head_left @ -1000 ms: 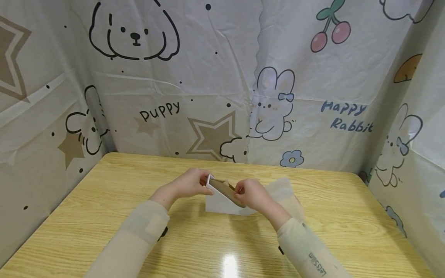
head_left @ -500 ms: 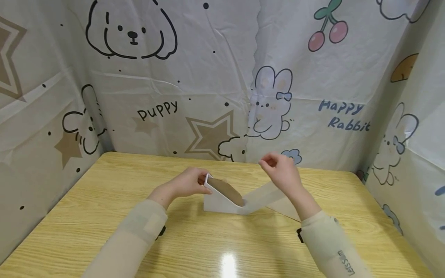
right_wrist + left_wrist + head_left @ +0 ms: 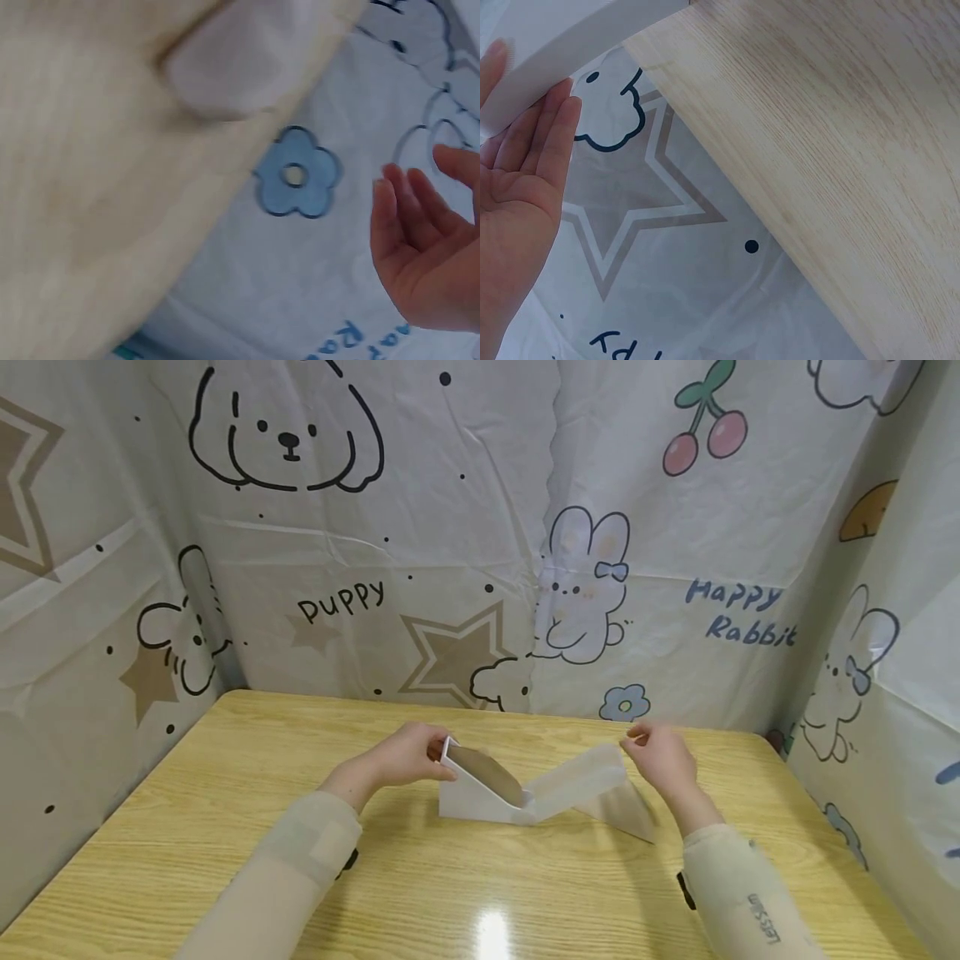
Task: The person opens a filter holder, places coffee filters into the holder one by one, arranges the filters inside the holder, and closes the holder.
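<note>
While the left hand (image 3: 408,752) grips the high left end of a white box (image 3: 472,799) on the worktop (image 3: 375,877), the right hand (image 3: 663,760) is apart from the box, its fingers loosely bent with nothing seen between them. The box's long axis runs left to right, its top edge sloping down to the right; from that low end a pale strip (image 3: 577,783) slants up and rightward, so its raised end lies just beside the right hand, by far the nearer of the two. A beige flat piece (image 3: 622,810) shows below that raised end, though whether it is joined to the strip is unclear. Brown material (image 3: 491,774) shows inside the box, too plain to identify. Much of the box is cut off in the left wrist view, and blur softens the pale shape in the right one.
</note>
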`<state>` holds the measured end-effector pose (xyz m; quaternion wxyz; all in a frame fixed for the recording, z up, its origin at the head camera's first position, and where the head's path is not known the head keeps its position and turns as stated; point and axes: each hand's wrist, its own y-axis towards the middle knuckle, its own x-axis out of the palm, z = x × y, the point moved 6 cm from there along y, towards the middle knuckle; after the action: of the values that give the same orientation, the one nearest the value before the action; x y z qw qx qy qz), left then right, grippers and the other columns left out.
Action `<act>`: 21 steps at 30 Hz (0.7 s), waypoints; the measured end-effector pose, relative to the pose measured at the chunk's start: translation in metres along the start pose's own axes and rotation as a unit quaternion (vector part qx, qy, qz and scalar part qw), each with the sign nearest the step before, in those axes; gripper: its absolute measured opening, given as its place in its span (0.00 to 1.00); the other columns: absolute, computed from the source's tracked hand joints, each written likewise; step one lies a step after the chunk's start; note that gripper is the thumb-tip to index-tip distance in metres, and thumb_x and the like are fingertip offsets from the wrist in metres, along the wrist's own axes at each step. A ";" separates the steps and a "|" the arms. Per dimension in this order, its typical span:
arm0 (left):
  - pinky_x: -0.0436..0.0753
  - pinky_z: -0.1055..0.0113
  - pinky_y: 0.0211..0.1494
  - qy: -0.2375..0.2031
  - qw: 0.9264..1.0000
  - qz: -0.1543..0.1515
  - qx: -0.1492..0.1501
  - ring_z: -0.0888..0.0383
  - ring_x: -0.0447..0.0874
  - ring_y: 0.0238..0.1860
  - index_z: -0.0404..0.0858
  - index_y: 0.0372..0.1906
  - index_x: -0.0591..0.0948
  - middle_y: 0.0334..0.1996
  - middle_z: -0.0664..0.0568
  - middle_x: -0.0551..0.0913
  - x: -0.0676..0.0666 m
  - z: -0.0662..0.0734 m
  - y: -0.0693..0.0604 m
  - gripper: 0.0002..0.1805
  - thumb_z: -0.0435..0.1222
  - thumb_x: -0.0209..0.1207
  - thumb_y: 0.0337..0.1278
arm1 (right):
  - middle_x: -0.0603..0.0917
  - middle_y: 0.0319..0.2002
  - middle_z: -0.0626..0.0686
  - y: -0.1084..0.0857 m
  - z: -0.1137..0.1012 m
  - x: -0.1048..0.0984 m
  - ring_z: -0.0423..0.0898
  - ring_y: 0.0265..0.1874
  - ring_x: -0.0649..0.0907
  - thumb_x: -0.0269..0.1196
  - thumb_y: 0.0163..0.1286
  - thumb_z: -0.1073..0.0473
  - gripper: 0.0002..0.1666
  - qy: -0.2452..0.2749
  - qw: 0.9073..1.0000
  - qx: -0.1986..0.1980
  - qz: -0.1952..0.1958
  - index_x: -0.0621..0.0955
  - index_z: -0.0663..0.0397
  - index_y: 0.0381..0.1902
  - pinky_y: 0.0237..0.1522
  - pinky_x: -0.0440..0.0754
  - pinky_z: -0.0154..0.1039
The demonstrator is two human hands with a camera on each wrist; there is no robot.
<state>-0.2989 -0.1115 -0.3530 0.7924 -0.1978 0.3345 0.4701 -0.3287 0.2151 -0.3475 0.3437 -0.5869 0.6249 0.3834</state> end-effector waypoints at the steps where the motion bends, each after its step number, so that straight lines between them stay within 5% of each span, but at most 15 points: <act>1: 0.81 0.65 0.44 0.000 1.000 0.000 0.000 0.59 0.81 0.37 0.35 0.41 0.80 0.36 0.49 0.84 0.000 0.000 0.000 0.13 0.33 0.66 0.50 | 0.81 0.48 0.65 0.000 0.007 0.007 0.60 0.45 0.81 0.54 0.67 0.54 0.22 -0.017 0.999 0.010 -0.025 0.77 0.65 0.52 0.37 0.79 0.50; 7: 0.81 0.66 0.44 0.000 1.000 -0.003 0.001 0.59 0.81 0.37 0.35 0.42 0.80 0.36 0.49 0.84 0.000 -0.001 0.001 0.13 0.33 0.66 0.50 | 0.76 0.54 0.69 -0.005 0.040 0.041 0.64 0.50 0.77 0.60 0.62 0.53 0.31 -0.067 0.987 0.059 -0.136 0.71 0.72 0.54 0.48 0.73 0.58; 21: 0.81 0.65 0.44 0.004 1.000 -0.002 -0.003 0.59 0.81 0.38 0.35 0.43 0.80 0.36 0.49 0.85 0.000 0.001 0.000 0.14 0.33 0.66 0.50 | 0.81 0.39 0.61 -0.005 0.054 0.052 0.52 0.34 0.78 0.64 0.55 0.58 0.19 -0.074 0.987 0.080 -0.120 0.77 0.66 0.41 0.35 0.73 0.50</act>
<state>-0.2989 -0.1110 -0.3525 0.7917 -0.2023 0.3357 0.4687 -0.3290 0.2384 -0.4189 0.4785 -0.5983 0.5512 0.3305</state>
